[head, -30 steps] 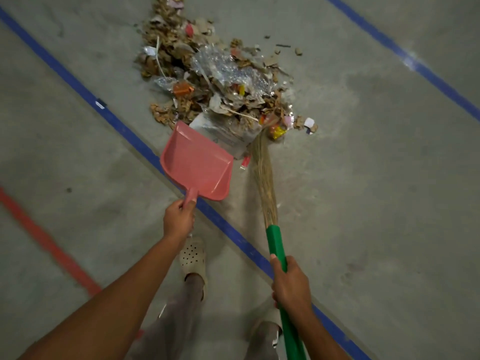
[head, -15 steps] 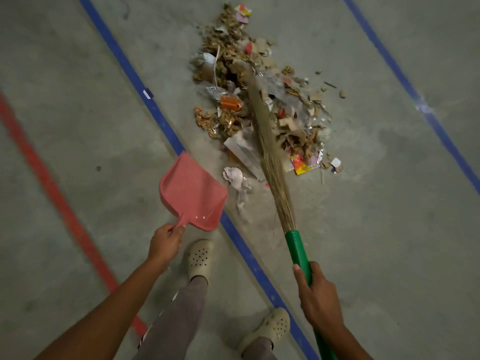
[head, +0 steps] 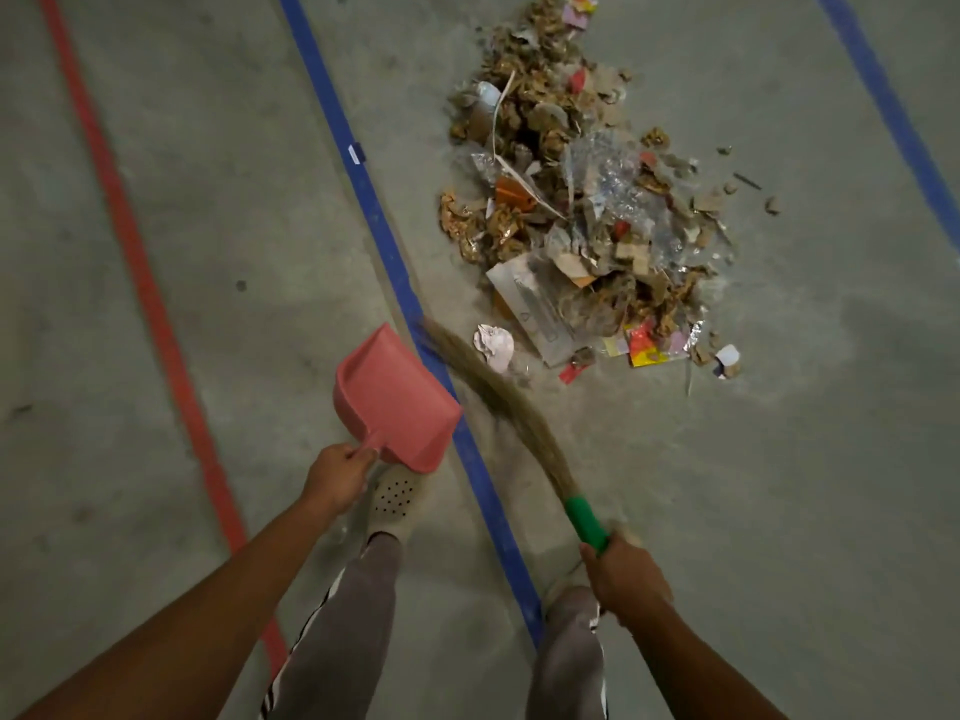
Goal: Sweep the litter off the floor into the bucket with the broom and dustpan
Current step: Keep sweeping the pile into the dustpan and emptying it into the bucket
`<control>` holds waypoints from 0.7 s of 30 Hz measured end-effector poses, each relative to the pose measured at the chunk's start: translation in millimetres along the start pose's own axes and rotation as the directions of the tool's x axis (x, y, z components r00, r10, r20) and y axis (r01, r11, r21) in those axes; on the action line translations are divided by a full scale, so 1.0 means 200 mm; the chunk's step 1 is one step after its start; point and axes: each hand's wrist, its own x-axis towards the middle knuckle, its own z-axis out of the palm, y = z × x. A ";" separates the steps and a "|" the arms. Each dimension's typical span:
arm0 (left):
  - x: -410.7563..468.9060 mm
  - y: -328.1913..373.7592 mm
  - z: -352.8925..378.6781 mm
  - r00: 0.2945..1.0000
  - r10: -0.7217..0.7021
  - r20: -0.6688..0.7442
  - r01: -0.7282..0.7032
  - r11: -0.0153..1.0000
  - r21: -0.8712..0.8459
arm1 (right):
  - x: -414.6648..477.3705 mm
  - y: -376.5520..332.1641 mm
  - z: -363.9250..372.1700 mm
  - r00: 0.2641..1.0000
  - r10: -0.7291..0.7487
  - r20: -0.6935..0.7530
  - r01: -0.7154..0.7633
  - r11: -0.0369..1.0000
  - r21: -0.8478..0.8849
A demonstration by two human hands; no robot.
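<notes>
A heap of litter (head: 582, 210), made of brown scraps, clear plastic and coloured wrappers, lies on the concrete floor ahead of me. My left hand (head: 337, 472) grips the handle of a pink dustpan (head: 397, 402), which is lifted and tilted just left of the blue line. My right hand (head: 623, 576) grips the green handle of a straw broom (head: 506, 397). The bristles sweep up-left, their tip beside the dustpan's far edge, near a crumpled white paper (head: 493, 343). No bucket is in view.
A blue floor line (head: 384, 236) runs diagonally between dustpan and litter; a red line (head: 140, 262) lies further left and another blue line (head: 883, 96) at the right. My feet in pale perforated clogs (head: 397, 498) stand by the blue line.
The broom has swung off the litter heap toward the left, its bristles now near the dustpan. The view shifted so the heap sits further right and higher. The dustpan stays in my left hand.
</notes>
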 end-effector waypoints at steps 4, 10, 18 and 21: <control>-0.10 0.06 0.27 1.000 0.011 -0.008 -0.011 1.000 -0.029 | 0.13 0.23 -0.18 0.994 0.040 -0.099 -0.034 0.997 0.062; -0.25 0.23 0.69 1.000 0.015 -0.014 -0.015 0.999 -0.041 | 0.07 0.65 -0.59 0.978 -0.027 -0.209 0.035 0.999 0.033; -0.41 0.57 0.93 0.994 0.103 0.046 -0.104 0.994 0.037 | -0.21 1.04 -0.81 0.957 -0.075 -0.279 0.123 0.979 0.160; -0.39 0.64 0.96 0.993 0.114 0.044 -0.114 0.993 -0.006 | -0.21 1.04 -0.82 0.947 -0.016 -0.320 0.105 0.960 0.261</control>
